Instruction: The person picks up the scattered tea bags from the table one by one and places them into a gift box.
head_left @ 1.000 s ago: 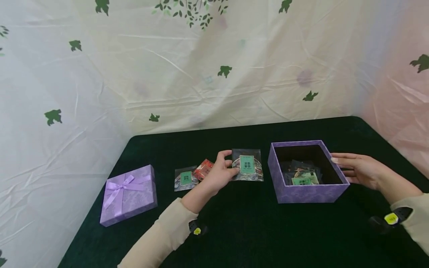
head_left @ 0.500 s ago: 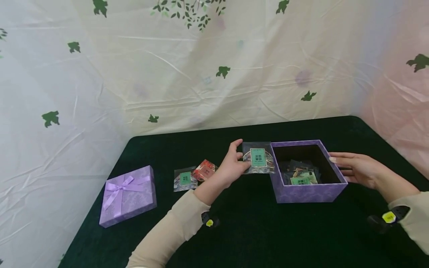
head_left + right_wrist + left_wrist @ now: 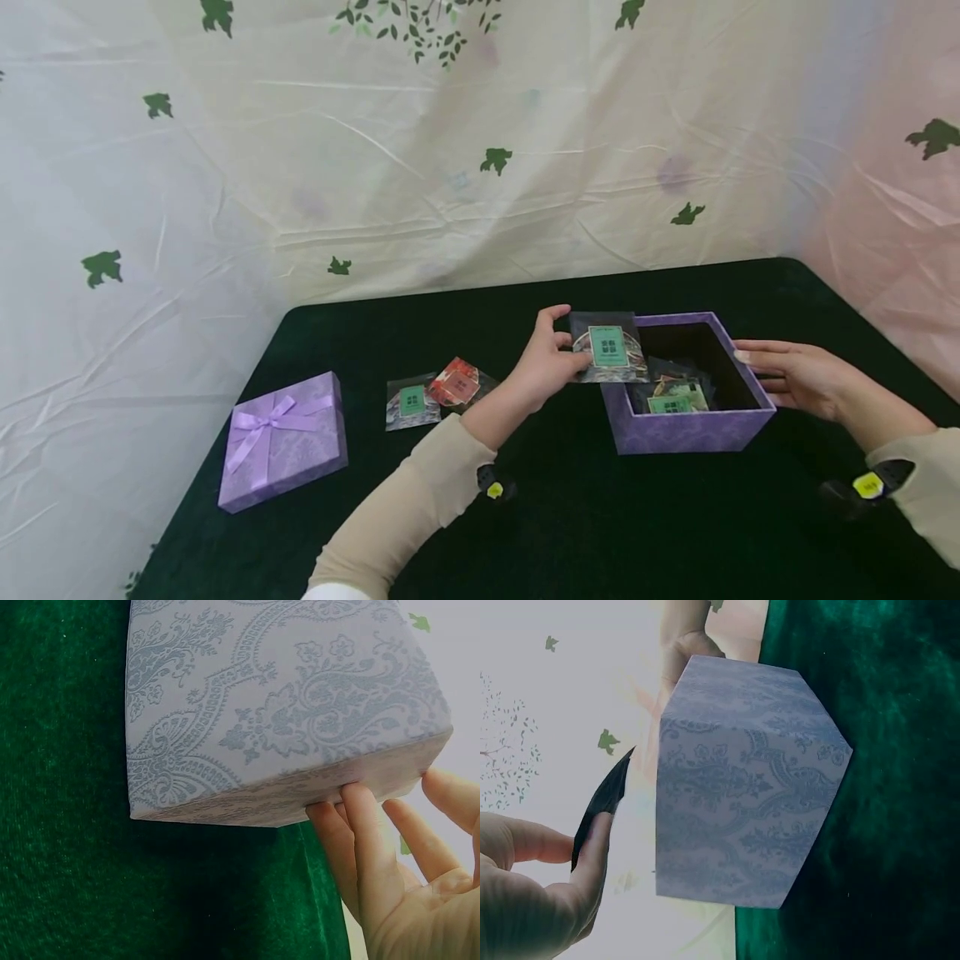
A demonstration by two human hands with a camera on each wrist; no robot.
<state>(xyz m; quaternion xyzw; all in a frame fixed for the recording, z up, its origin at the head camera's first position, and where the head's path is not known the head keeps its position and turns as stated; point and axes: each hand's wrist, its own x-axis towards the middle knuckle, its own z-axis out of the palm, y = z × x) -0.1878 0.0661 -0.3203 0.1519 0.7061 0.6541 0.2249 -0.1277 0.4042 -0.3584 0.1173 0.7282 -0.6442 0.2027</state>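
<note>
My left hand pinches a flat clear packet with a green label by its left edge, thumb in front. The packet is raised over the left rim of an open purple box; in the left wrist view the dark packet shows edge-on, apart from the box wall. Several similar packets lie inside the box. My right hand rests nearly straight fingertips on the box's right side, thumb at the rim. In the right wrist view its fingers touch the patterned wall.
On the dark green cloth, a packet with a green label and a red packet lie left of my left forearm, slightly overlapping. A purple lid with a ribbon bow lies farther left. A pale curtain hangs behind.
My left hand has moved right and a little up with the packet, from beside the box to over its left rim. My right hand stays at the box's side.
</note>
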